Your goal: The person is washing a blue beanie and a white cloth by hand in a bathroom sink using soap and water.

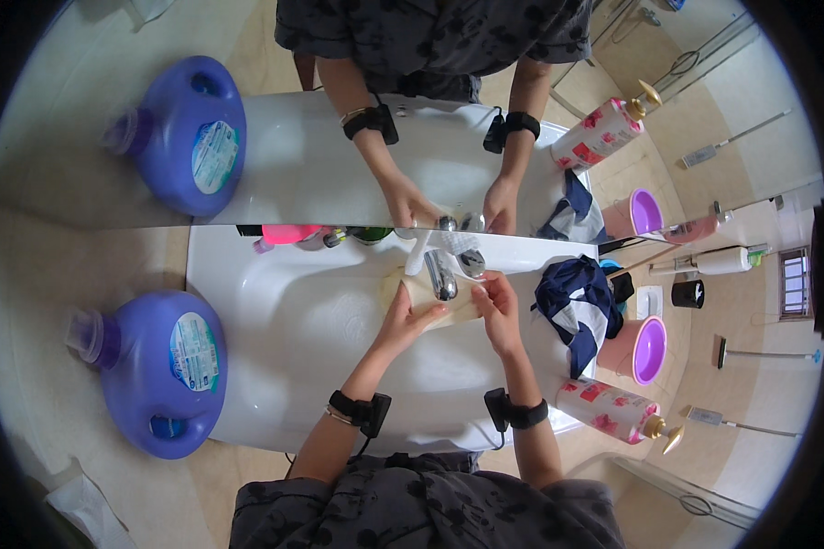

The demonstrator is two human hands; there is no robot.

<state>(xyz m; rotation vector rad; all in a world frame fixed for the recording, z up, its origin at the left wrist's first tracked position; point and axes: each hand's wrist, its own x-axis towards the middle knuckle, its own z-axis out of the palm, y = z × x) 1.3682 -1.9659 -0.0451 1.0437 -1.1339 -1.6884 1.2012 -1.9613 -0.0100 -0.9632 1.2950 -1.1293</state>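
Observation:
In the head view, my left hand point(407, 320) grips the left end of a pale cream cloth point(435, 312) beneath the chrome tap point(440, 272) of the white sink point(265, 384). My right hand point(496, 306) pinches the right side of that cloth, just beside the tap spout. The cloth hangs between my hands over the back of the basin, partly hidden by my fingers and the spout.
A purple jug point(137, 375) stands left of the sink. At the right are a navy-and-white garment point(577, 302), a pump bottle point(604, 412) and a pink bucket point(627, 352). A mirror point(275, 165) along the back reflects me, with small bottles point(293, 234) below it.

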